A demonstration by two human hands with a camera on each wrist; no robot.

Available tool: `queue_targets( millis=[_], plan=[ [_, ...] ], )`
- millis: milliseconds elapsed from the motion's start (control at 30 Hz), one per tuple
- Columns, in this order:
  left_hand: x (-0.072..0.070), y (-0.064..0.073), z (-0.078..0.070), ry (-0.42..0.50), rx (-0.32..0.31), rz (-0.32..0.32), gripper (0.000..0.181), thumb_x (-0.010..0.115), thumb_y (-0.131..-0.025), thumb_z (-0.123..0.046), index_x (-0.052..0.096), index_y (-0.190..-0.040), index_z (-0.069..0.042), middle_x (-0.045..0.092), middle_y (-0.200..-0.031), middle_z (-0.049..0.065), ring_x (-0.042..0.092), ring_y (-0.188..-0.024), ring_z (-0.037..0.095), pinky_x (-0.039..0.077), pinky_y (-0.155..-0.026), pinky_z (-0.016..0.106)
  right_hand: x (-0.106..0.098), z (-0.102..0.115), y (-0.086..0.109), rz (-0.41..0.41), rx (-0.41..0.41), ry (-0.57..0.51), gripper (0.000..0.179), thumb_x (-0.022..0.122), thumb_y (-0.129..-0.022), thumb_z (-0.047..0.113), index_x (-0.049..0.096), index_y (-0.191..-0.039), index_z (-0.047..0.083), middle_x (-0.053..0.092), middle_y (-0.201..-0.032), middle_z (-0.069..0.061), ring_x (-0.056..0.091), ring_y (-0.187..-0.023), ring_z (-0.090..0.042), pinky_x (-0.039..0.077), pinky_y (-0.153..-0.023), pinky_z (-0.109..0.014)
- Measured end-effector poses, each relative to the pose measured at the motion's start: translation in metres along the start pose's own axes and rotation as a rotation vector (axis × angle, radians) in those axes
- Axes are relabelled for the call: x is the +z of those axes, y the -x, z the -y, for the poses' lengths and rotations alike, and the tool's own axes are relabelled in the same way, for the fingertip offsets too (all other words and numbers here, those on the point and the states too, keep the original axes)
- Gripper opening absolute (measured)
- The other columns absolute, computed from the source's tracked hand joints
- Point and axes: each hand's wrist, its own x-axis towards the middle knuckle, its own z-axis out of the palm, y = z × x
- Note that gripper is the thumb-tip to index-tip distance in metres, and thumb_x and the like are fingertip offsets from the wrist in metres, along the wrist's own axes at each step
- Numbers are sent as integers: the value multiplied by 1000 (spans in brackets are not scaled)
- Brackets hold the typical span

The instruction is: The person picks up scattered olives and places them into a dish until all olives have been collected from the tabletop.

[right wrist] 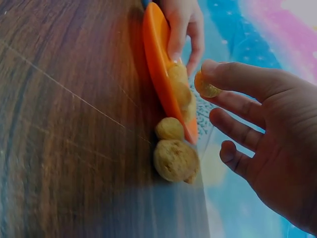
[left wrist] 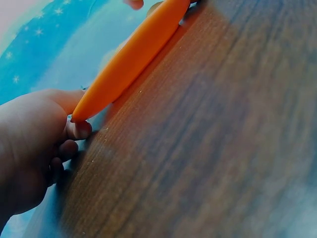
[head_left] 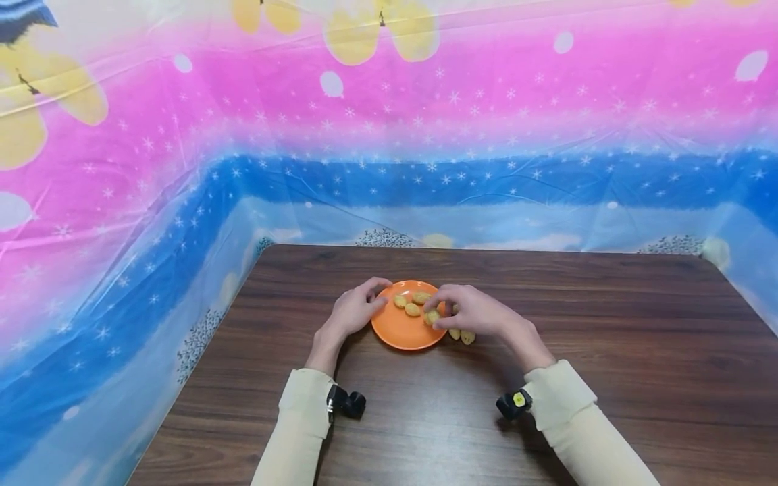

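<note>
An orange plate [head_left: 408, 332] sits on the table with several small, rounded golden-brown snack pieces [head_left: 412, 310] on its far half. At its left rim, my left hand [head_left: 355, 307] grips the edge, thumb above and fingertips below, as the left wrist view shows. My right hand [head_left: 480, 312] is over the plate's right edge and pinches one golden-brown snack piece [right wrist: 207, 87] between thumb and fingertips, raised above the plate. The other fingers of that hand are spread loosely. Beside the plate, partly under the right hand, lie more snack pieces [right wrist: 174, 159] on the table.
The dark wood-grain table [head_left: 608, 351] extends on all sides of the plate. A pink and blue patterned cloth [head_left: 437, 128] hangs behind it and along the left. Each wrist carries a black camera mount [head_left: 346, 402].
</note>
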Motion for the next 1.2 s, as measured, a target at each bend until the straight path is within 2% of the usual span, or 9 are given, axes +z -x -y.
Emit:
queue_targets(
  millis=[100,233,333,633,933,1200],
  plan=[
    [0,0,0,0,2,0,33,58,-103,-32,59,-136,-29,53,-77,2,48,-63,20,34,-61,32,4,2,-5,16,-14,-6,28,73,-94,19,72,-122,16,63,-118,2,56,-95,-21,49,-82,-39],
    [0,1,1,10,8,1,33,57,-103,-32,59,-136,-29,53,-77,2,48,-63,20,34,-60,32,9,3,-12,29,-30,-11,28,74,-93,17,73,-121,16,63,-129,0,58,-108,-20,49,-92,-42],
    [0,1,1,20,11,1,32,57,-103,-32,59,-135,-29,53,-77,2,49,-63,20,35,-60,32,12,3,-16,34,-34,-6,29,75,-92,16,73,-121,16,63,-130,0,58,-112,-19,49,-95,-42],
    [1,0,3,8,17,1,32,57,-103,-32,59,-135,-29,54,-76,1,48,-62,19,35,-60,32,16,3,-24,72,-32,65,29,75,-93,18,73,-122,17,65,-124,5,53,-105,-16,46,-92,-38],
    [2,-2,2,-11,24,0,32,57,-103,-32,59,-135,-29,53,-74,1,47,-60,19,33,-60,32,18,1,-27,68,-52,125,26,77,-91,19,75,-117,21,67,-112,12,48,-95,-16,43,-82,-36],
    [1,-2,3,-9,22,-2,32,57,-103,-32,60,-135,-29,53,-74,1,47,-60,19,34,-60,32,18,1,-25,47,-49,127,26,77,-91,22,75,-118,22,66,-109,14,46,-91,-18,42,-77,-36]
  ],
)
